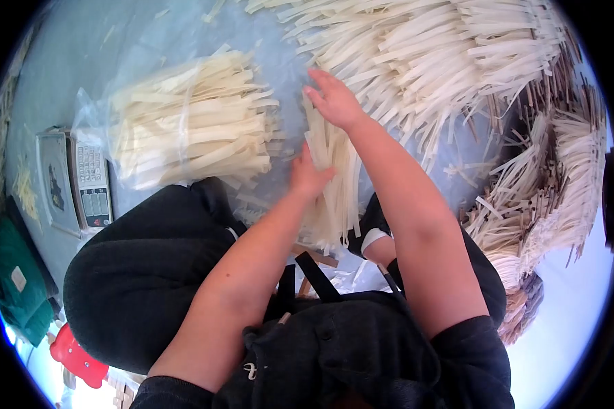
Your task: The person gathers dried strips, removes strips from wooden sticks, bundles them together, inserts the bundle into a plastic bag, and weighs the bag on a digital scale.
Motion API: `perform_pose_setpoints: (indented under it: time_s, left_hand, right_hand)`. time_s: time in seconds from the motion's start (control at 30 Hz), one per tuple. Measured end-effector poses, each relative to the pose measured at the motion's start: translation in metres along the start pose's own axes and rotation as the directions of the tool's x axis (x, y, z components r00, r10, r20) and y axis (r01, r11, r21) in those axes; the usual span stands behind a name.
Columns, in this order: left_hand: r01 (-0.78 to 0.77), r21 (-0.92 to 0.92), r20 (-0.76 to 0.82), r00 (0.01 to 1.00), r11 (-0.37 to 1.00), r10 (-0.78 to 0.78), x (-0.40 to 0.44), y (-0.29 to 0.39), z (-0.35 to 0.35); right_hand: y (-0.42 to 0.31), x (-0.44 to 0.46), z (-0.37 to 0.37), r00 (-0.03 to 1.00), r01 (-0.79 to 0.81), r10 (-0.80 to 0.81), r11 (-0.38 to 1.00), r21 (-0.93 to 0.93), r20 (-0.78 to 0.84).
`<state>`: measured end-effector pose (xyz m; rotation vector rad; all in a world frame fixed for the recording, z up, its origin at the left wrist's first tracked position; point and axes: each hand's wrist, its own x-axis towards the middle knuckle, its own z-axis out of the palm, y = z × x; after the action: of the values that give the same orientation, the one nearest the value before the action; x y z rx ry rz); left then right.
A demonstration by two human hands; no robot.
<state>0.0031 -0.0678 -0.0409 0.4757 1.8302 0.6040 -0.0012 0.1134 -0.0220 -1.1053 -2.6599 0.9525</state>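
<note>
A loose bundle of pale, flat, dried strips [334, 163] stands lengthwise between my hands, above my lap. My left hand [310, 176] grips its left side, the thumb lying across the strips and the fingers partly hidden. At the far end of the bundle is my right hand [334, 99], with fingers stretched out and apart; whether it touches the strips is hard to tell. To the left lies a thick stack of similar strips [191, 123] in a clear plastic bag, with a band around its middle.
A large heap of pale strips [423, 54] covers the upper right. More strips with brown ends [539, 191] are piled at the right. A digital scale [92, 180] sits left of my knee. Green fabric [20, 279] and a red plastic object [79, 356] are at lower left.
</note>
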Motion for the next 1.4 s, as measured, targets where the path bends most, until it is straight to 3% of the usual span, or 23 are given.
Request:
perform_pose_setpoints:
  time_s: [0.03,0.07,0.1,0.13,0.17,0.23,0.27,0.33,0.47,0.57,0.63,0.73,0.77,0.83,0.87,0.93,1.07,1.13,1.17,1.23,1.27,1.33,1.4]
  left_hand:
    - [0.005,0.0,-0.001,1.0,1.0,-0.005,-0.003,0.003,-0.002]
    - [0.03,0.011,0.013,0.999,0.999,-0.03,-0.005,0.007,-0.004]
    - [0.054,0.02,0.026,0.998,0.998,-0.054,-0.008,0.011,-0.007]
    - [0.059,0.015,0.027,0.998,0.998,-0.059,-0.009,0.011,-0.007]
    - [0.078,0.003,0.013,0.997,0.997,-0.078,-0.009,0.011,-0.006]
    - [0.092,-0.015,0.002,0.996,0.996,-0.092,-0.004,0.006,0.0]
    - [0.069,-0.003,-0.031,0.997,0.998,-0.07,0.002,-0.005,0.008]
    - [0.045,0.009,-0.054,0.998,0.999,-0.044,0.002,-0.01,0.013]
    - [-0.024,0.0,-0.07,0.997,1.0,0.024,0.004,-0.006,0.012]
    - [0.003,0.004,-0.038,0.999,1.0,-0.003,0.0,-0.004,0.004]
    - [0.05,0.003,0.004,0.999,0.999,-0.05,0.005,-0.004,0.001]
    - [0.029,-0.009,0.048,0.998,1.0,-0.029,0.009,-0.013,0.004]
    - [-0.001,0.008,0.043,0.999,1.0,0.0,0.011,-0.015,0.006]
    - [-0.03,0.025,0.036,0.999,0.999,0.029,0.008,-0.01,0.004]
    - [-0.007,0.035,0.05,0.999,0.999,0.006,0.007,-0.008,0.003]
    - [0.016,0.049,0.063,0.998,0.999,-0.019,0.002,0.0,-0.004]
    - [-0.023,0.1,0.111,0.994,0.995,0.012,0.003,-0.002,-0.006]
    - [-0.085,0.127,0.125,0.99,0.988,0.069,0.012,-0.013,-0.001]
    - [-0.124,0.088,0.128,0.985,0.988,0.112,0.015,-0.019,0.002]
    - [-0.167,0.052,0.149,0.976,0.985,0.158,0.017,-0.031,0.011]
    - [-0.169,-0.007,0.107,0.98,0.986,0.169,0.019,-0.035,0.015]
    - [-0.185,-0.063,0.074,0.979,0.981,0.19,0.015,-0.027,0.016]
    - [-0.154,0.104,0.005,0.988,0.983,0.155,0.008,-0.02,0.009]
  right_hand:
    - [0.0,0.003,0.007,0.989,0.149,-0.15,0.988,-0.043,-0.013]
    - [0.002,0.004,0.01,0.989,0.149,-0.15,0.988,-0.042,-0.009]
    - [-0.01,0.007,-0.001,0.955,0.087,-0.034,0.982,-0.169,0.295]
    - [-0.02,0.008,-0.009,0.824,0.067,0.12,0.95,-0.306,0.554]
    - [-0.025,0.008,-0.013,0.821,0.069,0.121,0.949,-0.308,0.558]
    - [-0.03,0.008,-0.019,0.514,0.045,0.324,0.914,-0.402,0.794]
    - [-0.028,0.0,-0.02,0.513,0.043,0.329,0.913,-0.407,0.793]
    - [-0.014,-0.03,-0.018,0.85,0.207,0.02,0.906,-0.369,0.526]
    - [-0.004,-0.062,0.0,0.909,0.131,0.01,0.941,-0.311,0.416]
    - [0.001,-0.068,-0.005,0.965,0.182,-0.138,0.964,-0.194,0.222]
    - [0.016,-0.059,-0.025,0.98,-0.194,0.193,0.981,-0.016,-0.05]
    - [0.037,-0.074,-0.029,0.969,-0.059,0.041,0.996,-0.067,-0.243]
    - [0.042,-0.078,-0.029,0.968,-0.059,0.04,0.996,-0.069,-0.247]
    - [0.037,-0.085,-0.032,0.995,-0.051,0.044,0.995,0.084,0.087]
    - [0.036,-0.082,-0.033,0.995,-0.049,0.042,0.995,0.086,0.086]
    - [0.027,-0.075,-0.038,0.983,-0.062,0.079,0.993,0.104,-0.165]
    - [0.049,-0.072,-0.011,0.969,-0.196,0.169,0.97,-0.146,-0.181]
    - [0.026,-0.07,-0.024,0.93,-0.186,0.289,0.903,-0.388,0.227]
    - [0.015,-0.065,-0.029,0.931,-0.189,0.29,0.902,-0.389,0.221]
    - [-0.001,-0.064,-0.031,0.979,-0.198,0.158,0.895,-0.401,-0.13]
    - [-0.001,-0.065,-0.024,0.976,-0.211,0.167,0.889,-0.406,-0.14]
    - [0.001,-0.065,-0.012,0.927,-0.008,0.169,0.901,-0.434,0.334]
    - [-0.006,-0.073,-0.01,0.919,-0.017,0.17,0.919,-0.395,0.355]
